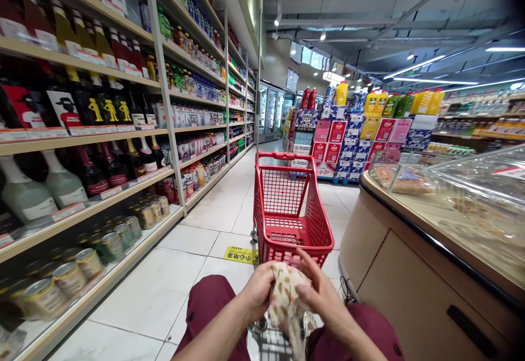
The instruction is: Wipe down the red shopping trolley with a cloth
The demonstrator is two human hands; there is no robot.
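I am holding a matt, wrinkled cloth (283, 290); the cart (289, 233) is showing smooth, moulded plastic, the floor tiles (133, 290) are shining glossily, and the counter (394, 273) is looking smooth.

The tiled floor (180, 273) bears a red cart (297, 240) and yellow sign (240, 254).

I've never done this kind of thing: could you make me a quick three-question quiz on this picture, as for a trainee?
1. True or false: the left hand holds a patterned cloth.
2. Pick one. As the camera sees it, the yellow floor sign lies:
A. inside the shopping cart
B. left of it
C. right of it
3. Fill in: the cart's colour is ____.

Key: 1 true; 2 B; 3 red.
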